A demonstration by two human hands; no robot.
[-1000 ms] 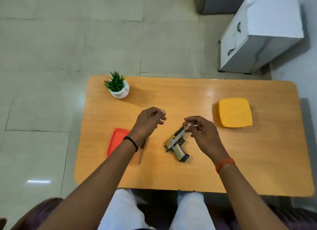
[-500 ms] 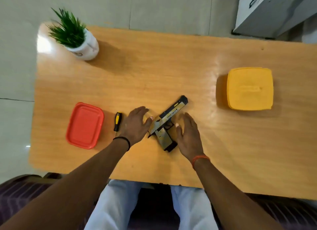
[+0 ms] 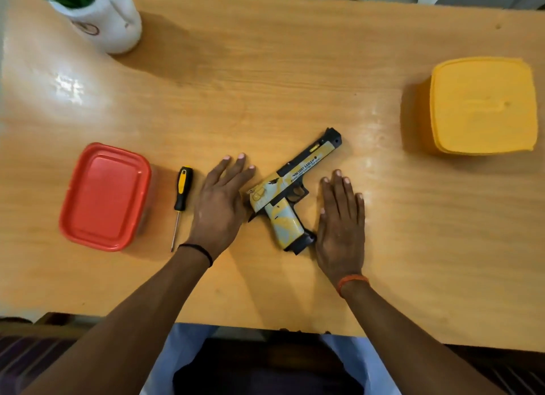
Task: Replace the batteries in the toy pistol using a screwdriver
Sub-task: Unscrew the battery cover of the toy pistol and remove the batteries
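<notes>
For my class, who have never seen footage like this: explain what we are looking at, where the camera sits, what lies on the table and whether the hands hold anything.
There is no machine here: a person works with bare hands, and one camera worn on the head looks down at them. On the wooden table lies a toy pistol between the left hand and the right hand. Both hands lie flat and hold nothing. A screwdriver lies left of the left hand, beside a red container. A yellow container sits to the right, a potted plant at far left.
</notes>
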